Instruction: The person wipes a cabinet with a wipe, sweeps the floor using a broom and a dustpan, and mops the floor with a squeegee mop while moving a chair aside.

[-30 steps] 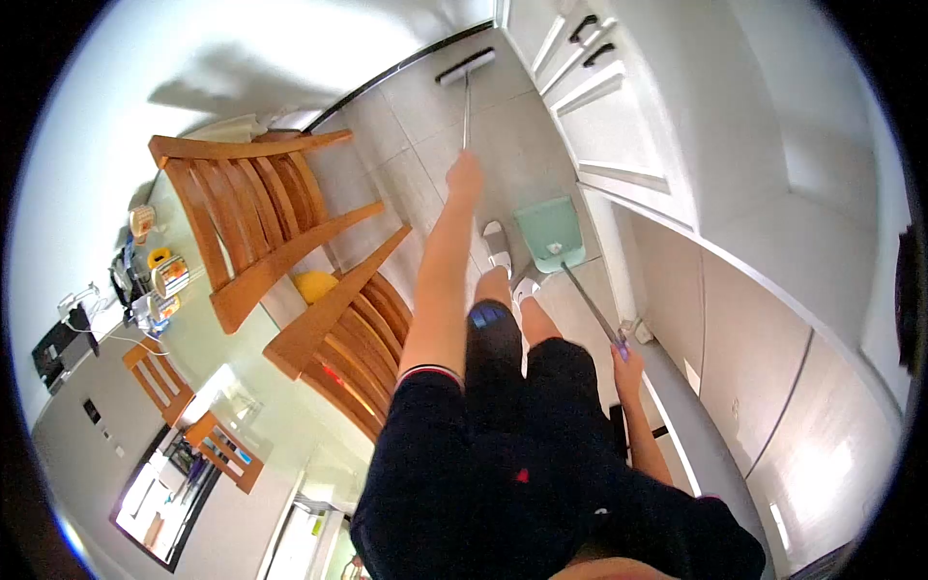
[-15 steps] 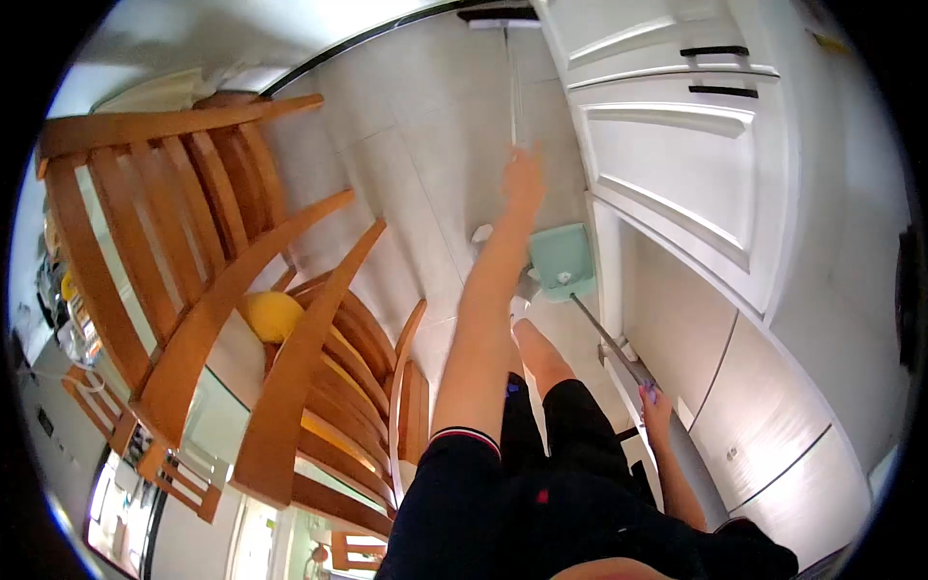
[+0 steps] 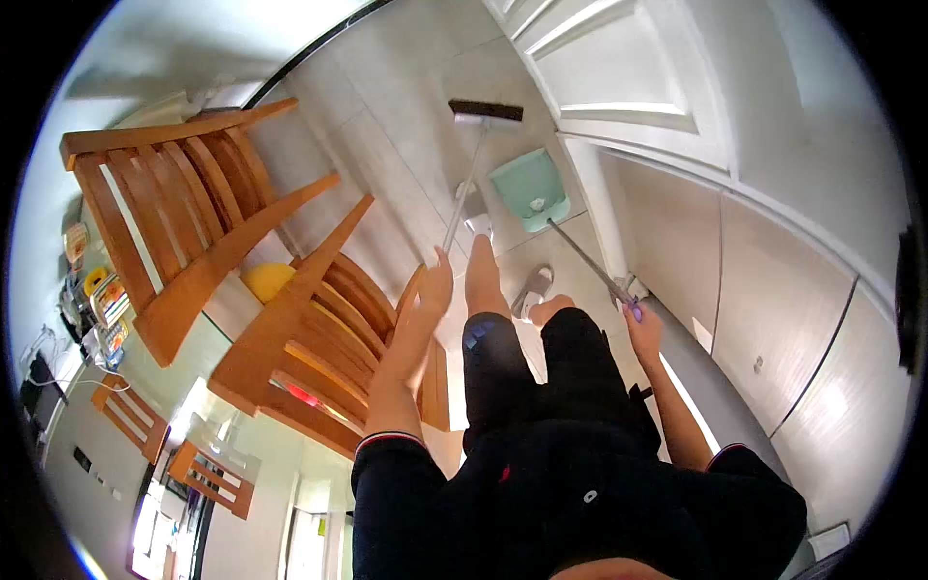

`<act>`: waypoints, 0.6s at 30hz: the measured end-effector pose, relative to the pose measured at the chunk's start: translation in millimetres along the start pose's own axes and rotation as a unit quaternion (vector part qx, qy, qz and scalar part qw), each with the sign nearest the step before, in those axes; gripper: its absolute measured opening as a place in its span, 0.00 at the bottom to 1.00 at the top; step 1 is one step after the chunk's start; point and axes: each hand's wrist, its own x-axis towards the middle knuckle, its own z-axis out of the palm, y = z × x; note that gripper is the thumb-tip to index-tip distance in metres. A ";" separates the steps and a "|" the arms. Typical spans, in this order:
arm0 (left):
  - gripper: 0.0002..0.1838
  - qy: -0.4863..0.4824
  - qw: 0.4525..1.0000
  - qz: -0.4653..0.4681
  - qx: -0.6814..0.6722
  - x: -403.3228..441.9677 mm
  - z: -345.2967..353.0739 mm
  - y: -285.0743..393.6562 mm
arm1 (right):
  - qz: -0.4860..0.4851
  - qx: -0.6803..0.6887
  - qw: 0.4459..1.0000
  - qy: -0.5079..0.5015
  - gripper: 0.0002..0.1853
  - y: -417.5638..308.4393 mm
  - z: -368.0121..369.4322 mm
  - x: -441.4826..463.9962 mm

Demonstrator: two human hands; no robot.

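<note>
My left hand (image 3: 437, 282) is closed round the pale handle of a broom (image 3: 485, 113), whose dark bristles lie on the tiled floor ahead of my feet. In my right hand (image 3: 642, 333) is the purple-gripped end of the long handle of a green dustpan (image 3: 530, 186). The dustpan rests on the floor beside the white cabinet base, to the right of the broom head. Something small and whitish lies near the dustpan's handle joint; I cannot make out what it is.
Wooden chairs (image 3: 184, 217) stand close on my left, one with a yellow item (image 3: 268, 282) at its seat. On the right are a white cabinet door (image 3: 619, 72) and pale panels (image 3: 764, 300). My slippered feet are on the tiles (image 3: 406, 184).
My left hand has drawn back toward my body, bringing the broom head nearer to the dustpan. My view has shifted, and my left foot has come forward.
</note>
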 end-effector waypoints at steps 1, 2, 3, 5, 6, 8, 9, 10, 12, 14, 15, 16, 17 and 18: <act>0.30 0.068 0.998 0.002 -0.002 -17.1 15.0 12.1 | -0.011 0.035 0.999 0.019 0.23 8.0 5.2 -4.6; 0.29 0.099 0.995 0.004 0.002 -28.3 30.4 20.6 | 0.010 0.036 0.999 0.018 0.22 18.6 11.1 -5.3; 0.27 0.129 0.992 0.005 0.005 -38.9 47.2 28.5 | 0.015 0.043 0.999 0.015 0.22 28.7 13.2 -10.2; 0.28 0.172 0.985 -0.027 -0.009 -37.1 72.9 40.5 | 0.007 0.079 0.997 -0.006 0.21 37.6 9.9 -12.1; 0.25 0.181 0.983 -0.035 -0.009 -46.8 64.4 55.6 | 0.011 0.083 0.996 0.006 0.21 42.8 9.3 -18.4; 0.24 0.186 0.981 -0.045 -0.043 -48.3 76.8 71.5 | 0.024 0.086 0.996 0.003 0.20 66.4 13.3 -32.1; 0.24 0.203 0.974 -0.055 -0.085 -40.4 75.5 77.8 | 0.025 0.085 0.996 0.008 0.20 74.1 15.5 -35.3; 0.23 0.217 0.970 -0.054 -0.091 -31.5 63.4 86.1 | 0.019 0.099 0.994 0.031 0.19 77.1 15.6 -41.2; 0.17 0.252 0.962 -0.041 -0.095 -1.5 36.6 100.6 | 0.024 0.102 0.994 0.032 0.19 96.5 24.1 -51.5; 0.13 0.280 0.957 -0.027 -0.073 47.1 15.0 106.9 | 0.022 0.102 0.994 0.038 0.19 105.9 29.3 -53.2; 0.13 0.286 0.957 -0.023 -0.052 70.3 8.9 109.1 | 0.037 0.102 0.994 0.031 0.19 108.2 31.0 -57.9; 0.13 0.287 0.957 -0.008 -0.025 83.9 3.5 116.6 | 0.051 0.101 0.993 0.024 0.19 109.7 33.1 -58.9; 0.13 0.287 0.958 0.006 0.003 95.1 -1.7 120.4 | 0.055 0.103 0.993 0.023 0.19 111.1 34.0 -58.1; 0.13 0.283 0.959 0.011 0.010 106.5 -10.5 120.2 | 0.060 0.077 0.995 0.018 0.19 113.1 36.9 -58.7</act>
